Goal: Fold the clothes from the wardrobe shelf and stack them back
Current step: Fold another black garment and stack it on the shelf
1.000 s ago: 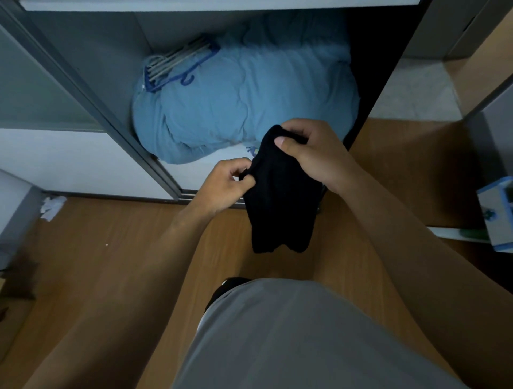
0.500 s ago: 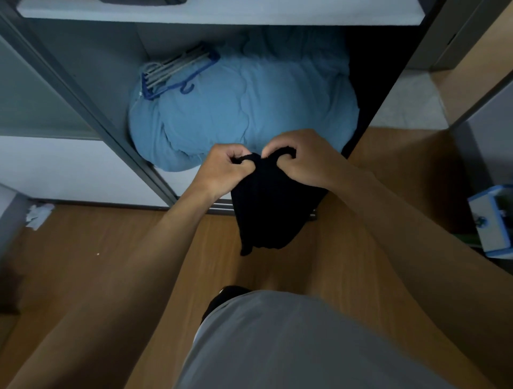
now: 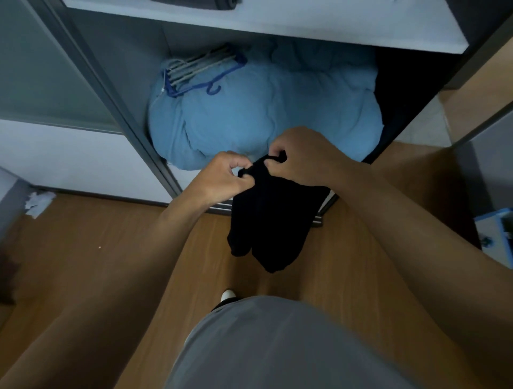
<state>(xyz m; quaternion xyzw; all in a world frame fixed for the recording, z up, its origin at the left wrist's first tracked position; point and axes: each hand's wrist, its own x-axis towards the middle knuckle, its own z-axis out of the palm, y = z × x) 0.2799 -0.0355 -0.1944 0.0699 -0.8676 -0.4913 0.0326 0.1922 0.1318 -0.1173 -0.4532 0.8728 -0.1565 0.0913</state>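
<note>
A black garment (image 3: 266,222) hangs in front of the open wardrobe, above the wooden floor. My left hand (image 3: 222,177) pinches its top edge on the left, and my right hand (image 3: 302,155) pinches the same edge close beside it. The cloth droops below my hands in two loose lobes. The white wardrobe shelf (image 3: 277,25) runs across the top, with a dark folded item (image 3: 200,3) just showing at the frame's upper edge.
A bulky light-blue quilt (image 3: 263,111) fills the wardrobe's bottom compartment, with a bundle of blue hangers (image 3: 200,72) on it. A sliding door frame (image 3: 111,111) slants at left. Crumpled white paper (image 3: 39,202) lies on the floor at left; a blue-and-white box (image 3: 497,236) stands at right.
My hands came together along the garment's top edge and shifted slightly. The garment now hangs lower and looser. The view has tilted up, bringing the shelf into sight.
</note>
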